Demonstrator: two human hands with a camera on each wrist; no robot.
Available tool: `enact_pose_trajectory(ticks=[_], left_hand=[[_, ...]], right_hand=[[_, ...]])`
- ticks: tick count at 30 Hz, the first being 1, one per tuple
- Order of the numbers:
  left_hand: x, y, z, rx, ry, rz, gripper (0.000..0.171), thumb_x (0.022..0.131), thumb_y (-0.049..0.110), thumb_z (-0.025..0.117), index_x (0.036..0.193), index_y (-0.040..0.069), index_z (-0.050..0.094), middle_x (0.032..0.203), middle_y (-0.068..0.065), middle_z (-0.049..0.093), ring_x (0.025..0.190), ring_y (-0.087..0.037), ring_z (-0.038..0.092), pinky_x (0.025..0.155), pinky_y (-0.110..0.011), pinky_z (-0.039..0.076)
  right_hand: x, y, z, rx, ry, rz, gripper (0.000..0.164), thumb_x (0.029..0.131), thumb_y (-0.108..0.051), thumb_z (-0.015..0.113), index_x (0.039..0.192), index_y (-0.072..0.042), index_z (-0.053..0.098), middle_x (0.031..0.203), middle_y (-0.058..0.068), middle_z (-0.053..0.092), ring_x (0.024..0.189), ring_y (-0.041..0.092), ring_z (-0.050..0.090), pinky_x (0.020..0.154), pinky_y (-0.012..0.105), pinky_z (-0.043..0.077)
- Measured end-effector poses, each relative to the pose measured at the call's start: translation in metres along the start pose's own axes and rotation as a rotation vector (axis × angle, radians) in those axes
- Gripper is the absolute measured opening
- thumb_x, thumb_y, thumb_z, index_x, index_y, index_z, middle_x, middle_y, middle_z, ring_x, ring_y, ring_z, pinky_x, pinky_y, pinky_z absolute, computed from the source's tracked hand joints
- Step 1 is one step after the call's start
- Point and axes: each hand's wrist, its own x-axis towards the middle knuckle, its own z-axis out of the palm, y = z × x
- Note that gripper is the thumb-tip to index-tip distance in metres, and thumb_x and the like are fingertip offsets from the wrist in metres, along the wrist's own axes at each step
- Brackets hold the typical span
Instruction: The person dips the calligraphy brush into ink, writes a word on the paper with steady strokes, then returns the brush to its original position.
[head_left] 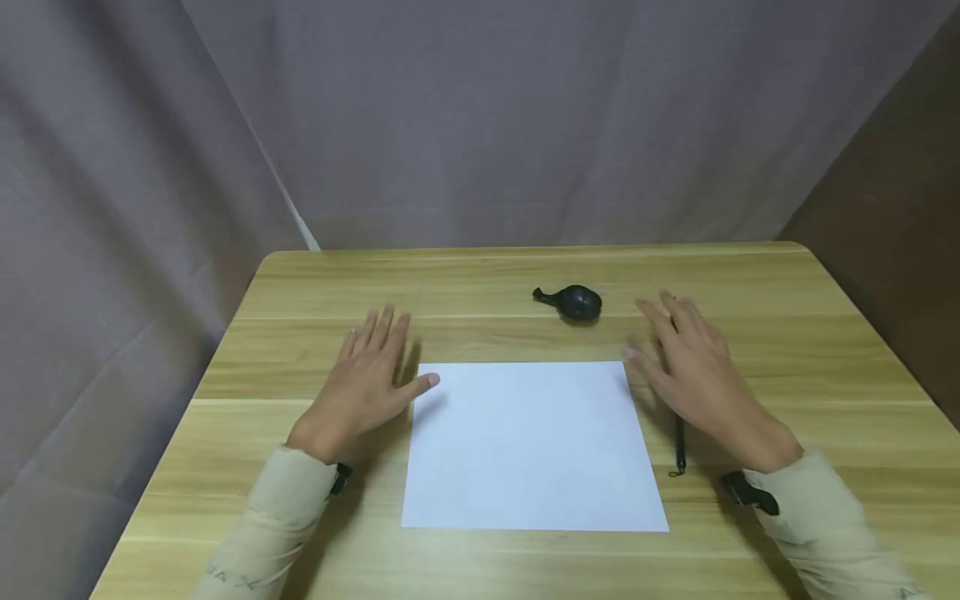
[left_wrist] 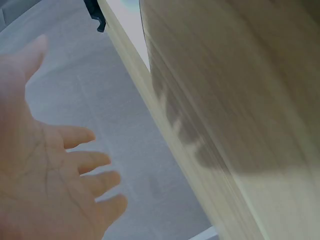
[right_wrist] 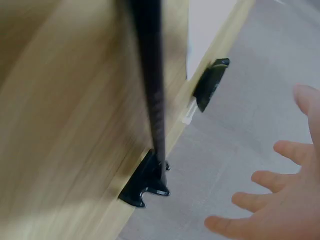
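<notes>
A white sheet of paper (head_left: 532, 450) lies flat on the wooden table. My left hand (head_left: 363, 387) is held over its upper left corner, fingers straight and thumb spread; its bare palm (left_wrist: 50, 175) shows in the left wrist view. My right hand (head_left: 693, 375) hovers beyond the sheet's right edge, fingers extended, holding nothing. Beneath it runs a thin black rod (head_left: 680, 446) with a small loop at the near end; my hand hides the rest from the head view. In the right wrist view, the rod (right_wrist: 152, 85) leads to a black notched piece (right_wrist: 145, 182).
Behind the paper lies a black, rounded bulb-shaped thing (head_left: 579, 303) with a narrow neck pointing left. A small whitish strip (right_wrist: 190, 111) shows next to it in the right wrist view. Grey curtains (head_left: 480, 125) hang behind the table (head_left: 450, 287) and on its left.
</notes>
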Motion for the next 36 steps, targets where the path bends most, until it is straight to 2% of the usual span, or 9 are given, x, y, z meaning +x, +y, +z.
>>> enact_pose_trajectory(ticks=[4,11,16,23,26,31,33,34,36], left_hand=[[-0.006,-0.003,-0.001,-0.059,-0.057,0.035,0.105,0.098,0.067,0.059,0.17,0.006,0.012,0.176,-0.018,0.008,0.162,-0.039,0.01,0.13,-0.057,0.012],[-0.014,-0.002,0.0,-0.115,-0.226,0.116,0.104,0.092,0.057,0.076,0.17,0.012,0.023,0.175,-0.017,0.019,0.159,-0.042,0.025,0.126,-0.061,0.025],[-0.022,-0.005,0.002,-0.123,-0.33,0.166,0.113,0.083,0.055,0.087,0.169,0.014,0.025,0.175,-0.018,0.02,0.159,-0.043,0.021,0.126,-0.064,0.022],[-0.027,-0.004,0.002,-0.112,-0.4,0.197,0.123,0.076,0.054,0.092,0.168,0.008,0.026,0.175,-0.018,0.016,0.161,-0.045,0.014,0.127,-0.064,0.019],[-0.029,-0.003,0.003,-0.117,-0.413,0.188,0.123,0.074,0.05,0.095,0.168,0.007,0.027,0.176,-0.018,0.014,0.161,-0.045,0.012,0.126,-0.065,0.02],[-0.03,-0.003,0.005,-0.146,-0.412,0.18,0.123,0.073,0.046,0.096,0.167,0.007,0.027,0.176,-0.017,0.014,0.161,-0.046,0.012,0.125,-0.067,0.021],[-0.03,-0.003,0.005,-0.153,-0.414,0.175,0.123,0.073,0.045,0.096,0.167,0.007,0.027,0.176,-0.017,0.013,0.161,-0.045,0.011,0.125,-0.067,0.021],[-0.03,-0.003,0.006,-0.157,-0.415,0.172,0.123,0.073,0.045,0.096,0.168,0.007,0.027,0.176,-0.017,0.013,0.161,-0.045,0.011,0.125,-0.067,0.021],[-0.03,-0.004,0.005,-0.164,-0.421,0.162,0.123,0.073,0.045,0.097,0.168,0.008,0.026,0.177,-0.016,0.012,0.161,-0.045,0.01,0.125,-0.067,0.022]], right_hand=[[-0.007,0.009,-0.002,-0.021,0.049,-0.103,0.062,0.104,-0.022,0.069,0.158,-0.004,0.045,0.161,0.032,0.037,0.146,0.057,0.035,0.112,0.077,0.031],[-0.02,0.03,-0.001,-0.102,0.199,-0.353,0.045,0.083,0.017,0.079,0.125,0.005,0.069,0.129,0.026,0.065,0.116,0.044,0.066,0.09,0.055,0.059],[-0.026,0.042,0.0,-0.123,0.177,-0.431,0.047,0.077,0.023,0.078,0.119,0.005,0.07,0.126,0.022,0.067,0.113,0.041,0.067,0.089,0.053,0.058],[-0.031,0.062,-0.003,-0.201,0.115,-0.548,0.058,0.071,0.023,0.079,0.125,0.003,0.068,0.131,0.022,0.065,0.117,0.044,0.063,0.092,0.064,0.054],[-0.035,0.073,-0.002,-0.227,0.09,-0.577,0.062,0.073,0.022,0.076,0.131,0.002,0.066,0.134,0.021,0.063,0.121,0.044,0.061,0.109,0.057,0.048],[-0.038,0.086,0.0,-0.263,0.078,-0.607,0.063,0.076,0.021,0.067,0.136,0.002,0.063,0.138,0.02,0.062,0.124,0.045,0.057,0.131,0.035,0.017],[-0.038,0.087,-0.001,-0.282,0.074,-0.612,0.06,0.079,0.019,0.065,0.136,0.001,0.063,0.139,0.02,0.061,0.126,0.045,0.057,0.131,0.033,0.013],[-0.038,0.088,-0.001,-0.3,0.072,-0.612,0.05,0.089,0.015,0.06,0.137,0.0,0.063,0.14,0.019,0.061,0.127,0.044,0.057,0.131,0.033,0.014],[-0.036,0.088,-0.002,-0.32,0.059,-0.613,0.044,0.095,0.01,0.054,0.137,0.0,0.062,0.141,0.019,0.061,0.128,0.044,0.056,0.13,0.039,0.022]])
